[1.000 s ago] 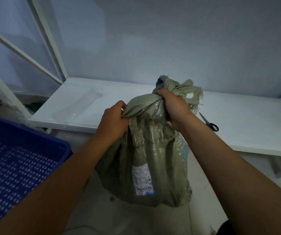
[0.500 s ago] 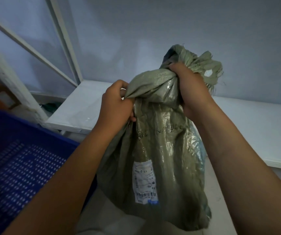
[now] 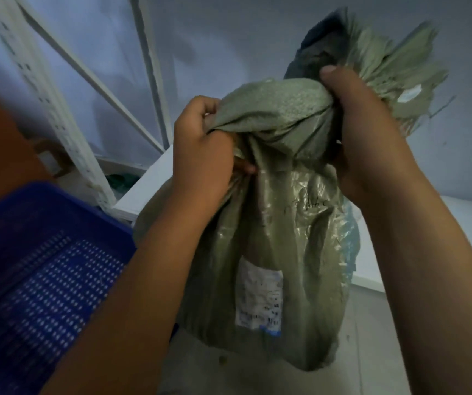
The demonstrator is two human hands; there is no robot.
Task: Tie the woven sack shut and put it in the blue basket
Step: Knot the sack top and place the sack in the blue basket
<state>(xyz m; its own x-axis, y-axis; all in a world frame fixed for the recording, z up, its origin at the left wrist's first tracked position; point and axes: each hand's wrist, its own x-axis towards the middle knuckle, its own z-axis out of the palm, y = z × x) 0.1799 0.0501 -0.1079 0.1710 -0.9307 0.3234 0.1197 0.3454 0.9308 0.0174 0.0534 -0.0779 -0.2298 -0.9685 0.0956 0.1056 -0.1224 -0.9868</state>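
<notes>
sack (image 3: 280,229) – held up in the air, neck knotted, right of the blue basket (image 3: 43,252) | left hand (image 3: 200,155) – fingers curled tight round the knot's fabric | right hand (image 3: 363,138) – neck gripped, frayed end above | label (image 3: 259,297) seen low on front

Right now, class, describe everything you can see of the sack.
The sack is grey-green woven plastic, glossy, creased, with a white label in front. Its neck is knotted, frayed mouth fanning above. It hangs upright beside the basket, the left hand and right hand gripping the knot's two sides.
</notes>
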